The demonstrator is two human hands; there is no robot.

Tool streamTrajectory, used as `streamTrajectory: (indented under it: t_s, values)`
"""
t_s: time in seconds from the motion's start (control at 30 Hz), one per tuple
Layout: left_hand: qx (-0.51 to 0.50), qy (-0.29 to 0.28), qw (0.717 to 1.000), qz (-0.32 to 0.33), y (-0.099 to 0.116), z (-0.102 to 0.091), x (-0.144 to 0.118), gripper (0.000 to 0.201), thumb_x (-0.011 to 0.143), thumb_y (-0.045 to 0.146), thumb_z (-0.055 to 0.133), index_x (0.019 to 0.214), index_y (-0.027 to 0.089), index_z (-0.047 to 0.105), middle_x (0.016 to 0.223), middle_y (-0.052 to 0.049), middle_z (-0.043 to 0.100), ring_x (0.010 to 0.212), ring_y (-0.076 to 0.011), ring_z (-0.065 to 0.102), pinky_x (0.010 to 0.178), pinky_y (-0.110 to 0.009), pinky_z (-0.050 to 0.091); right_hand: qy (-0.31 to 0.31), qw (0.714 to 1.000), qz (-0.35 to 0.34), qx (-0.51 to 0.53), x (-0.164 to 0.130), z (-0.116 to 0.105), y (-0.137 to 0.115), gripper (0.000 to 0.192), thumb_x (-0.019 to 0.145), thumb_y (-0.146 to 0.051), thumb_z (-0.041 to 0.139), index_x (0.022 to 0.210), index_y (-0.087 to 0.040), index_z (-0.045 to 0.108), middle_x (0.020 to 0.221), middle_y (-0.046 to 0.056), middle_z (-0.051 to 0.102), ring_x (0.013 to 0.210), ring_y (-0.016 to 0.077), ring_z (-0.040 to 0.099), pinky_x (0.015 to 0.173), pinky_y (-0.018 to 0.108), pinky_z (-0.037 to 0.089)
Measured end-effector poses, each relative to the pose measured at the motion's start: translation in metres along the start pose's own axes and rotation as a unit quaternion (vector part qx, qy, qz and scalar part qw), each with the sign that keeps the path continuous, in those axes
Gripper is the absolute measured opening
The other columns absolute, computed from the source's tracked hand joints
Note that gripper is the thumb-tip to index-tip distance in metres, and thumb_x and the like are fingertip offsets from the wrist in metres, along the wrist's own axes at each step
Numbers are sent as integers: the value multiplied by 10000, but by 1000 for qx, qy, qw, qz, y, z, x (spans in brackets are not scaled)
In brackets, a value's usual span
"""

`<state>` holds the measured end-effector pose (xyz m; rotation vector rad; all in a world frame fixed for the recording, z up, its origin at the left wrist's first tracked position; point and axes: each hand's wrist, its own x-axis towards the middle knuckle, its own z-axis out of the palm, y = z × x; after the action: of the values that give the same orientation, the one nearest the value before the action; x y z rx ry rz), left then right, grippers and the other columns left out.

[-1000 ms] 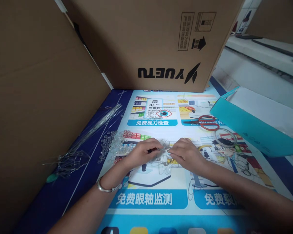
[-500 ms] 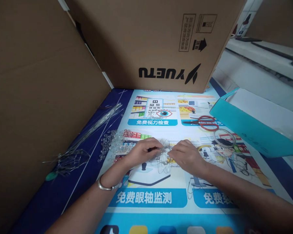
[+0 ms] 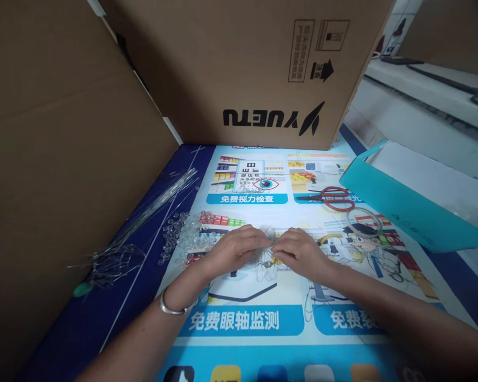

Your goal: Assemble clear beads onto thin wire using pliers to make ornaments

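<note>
Near the middle of the mat, both hands pinch a looped thin wire piece [image 3: 267,265] that carries clear beads. My left hand [image 3: 242,245] grips it from the left, fingers closed, with a silver bangle on that wrist. From the right, my right hand [image 3: 299,250] holds it with thumb and fingertips pressed together. The fingertips of the two hands almost meet. Wire loops spread above and below them; the exact spot each hand grips is too fine to make out. Just left of my left hand lies a pile of clear beads [image 3: 183,239].
Red-handled scissors [image 3: 336,198] and a wire coil [image 3: 364,222] lie to the right, by a teal box [image 3: 414,204]. Loose wire loops [image 3: 394,268] are nearer. Straight wires [image 3: 159,207] and a wire frame [image 3: 117,262] lie left. Cardboard [image 3: 263,69] walls the back and left.
My left fingers have shifted slightly right and closed over the wire, nearer my right fingertips. The whole view has moved slightly.
</note>
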<state>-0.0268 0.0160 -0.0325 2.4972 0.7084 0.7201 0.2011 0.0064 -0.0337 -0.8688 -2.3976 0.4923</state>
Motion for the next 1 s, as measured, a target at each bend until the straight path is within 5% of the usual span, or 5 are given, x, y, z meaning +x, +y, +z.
streamTrajectory:
  t_s: [0.4, 0.53, 0.73, 1.0]
  values:
    - [63, -58, 996, 16, 7, -6, 1, 347, 871, 103, 410, 1131, 260, 578, 1109, -68, 584, 960, -176, 521, 798, -302, 436, 11, 999, 48, 17, 1, 1, 1, 47, 776, -232, 615, 767, -200, 583, 739, -5, 606, 763, 139, 529, 740, 294, 380]
    - [82, -70, 994, 21, 9, -7, 1, 300, 880, 153, 417, 1109, 249, 586, 1119, -72, 577, 968, -183, 527, 799, -304, 442, 15, 998, 37, 57, 3, -15, 1, 50, 783, -239, 605, 822, -208, 608, 797, 12, 627, 795, 146, 552, 757, 305, 410]
    - [99, -66, 993, 14, 13, -8, 2, 296, 842, 142, 429, 1067, 231, 598, 1124, -67, 579, 978, -195, 532, 802, -320, 457, 33, 989, 122, 74, -11, -48, 1, 95, 817, -194, 537, 861, -206, 620, 841, 24, 628, 806, 136, 564, 725, 276, 443]
    - [148, -56, 987, -23, 26, -6, 5, 271, 851, 224, 453, 1080, 242, 598, 1072, -60, 590, 937, -197, 556, 769, -321, 464, 26, 994, 101, 38, -32, -42, 4, 104, 827, -201, 524, 847, -206, 626, 778, 28, 634, 766, 143, 567, 681, 275, 450]
